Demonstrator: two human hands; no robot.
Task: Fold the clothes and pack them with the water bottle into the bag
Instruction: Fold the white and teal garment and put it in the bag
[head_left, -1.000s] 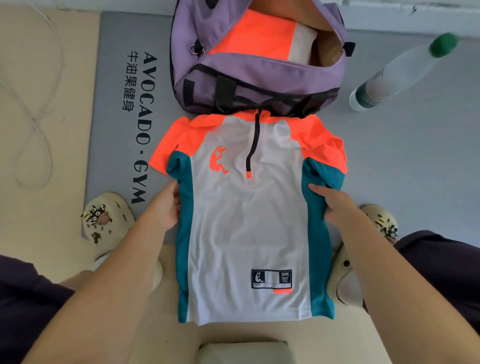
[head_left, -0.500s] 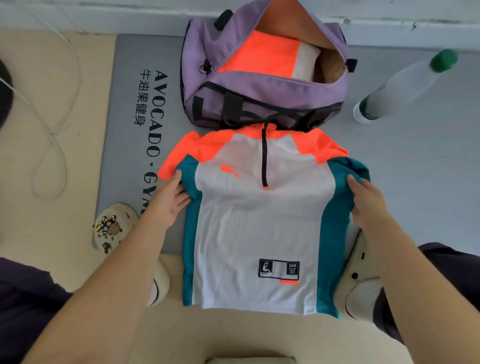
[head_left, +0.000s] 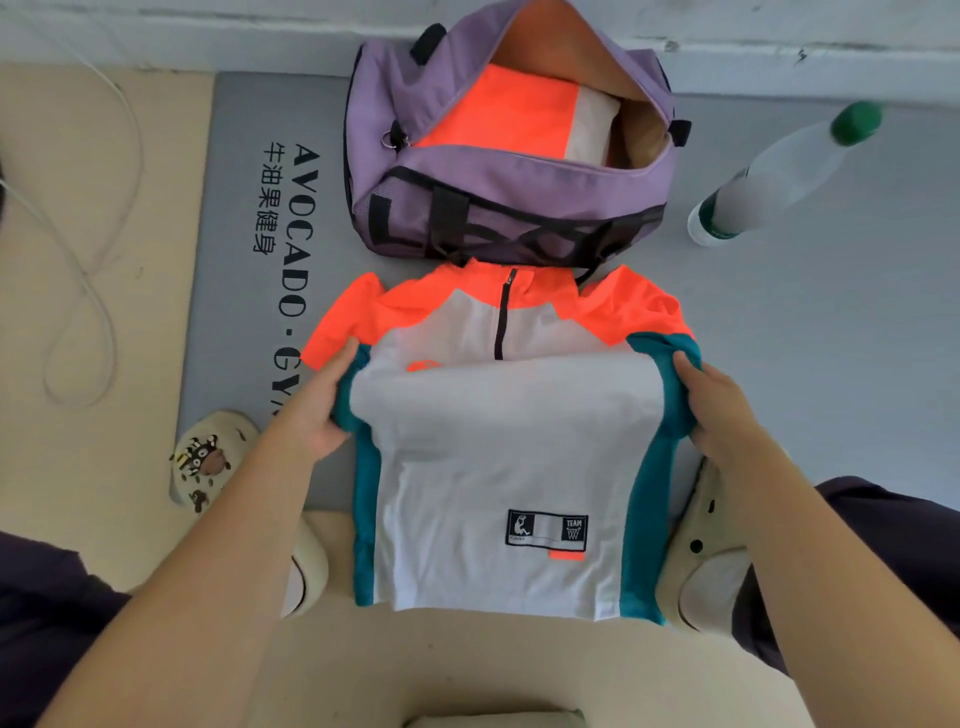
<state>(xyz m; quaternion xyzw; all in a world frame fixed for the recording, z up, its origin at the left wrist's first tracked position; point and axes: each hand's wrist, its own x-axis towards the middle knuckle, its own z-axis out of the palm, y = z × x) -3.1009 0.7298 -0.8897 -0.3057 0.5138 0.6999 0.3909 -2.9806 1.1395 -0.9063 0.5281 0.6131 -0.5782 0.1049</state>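
Note:
A white, orange and teal zip-neck shirt (head_left: 498, 457) lies face up on the grey mat, collar toward the bag. My left hand (head_left: 322, 410) grips its teal left side and my right hand (head_left: 711, 410) grips the teal right side. The middle of the shirt is bunched up toward the chest, covering most of the orange logo. Behind it the purple duffel bag (head_left: 498, 182) stands unzipped with a folded orange and white garment (head_left: 519, 114) inside. A clear water bottle (head_left: 779, 176) with a green cap lies on the mat to the bag's right.
The grey gym mat (head_left: 234, 208) with black lettering covers the floor by a white wall. My cream clogs (head_left: 208, 457) sit at the mat's near edge on both sides of the shirt. A white cable (head_left: 78, 270) loops on the beige floor at left.
Both hands closed on the shirt's teal sides and pushed the lower part up toward the collar, folding over the logo. The view tilted slightly, bringing the bag more into the frame.

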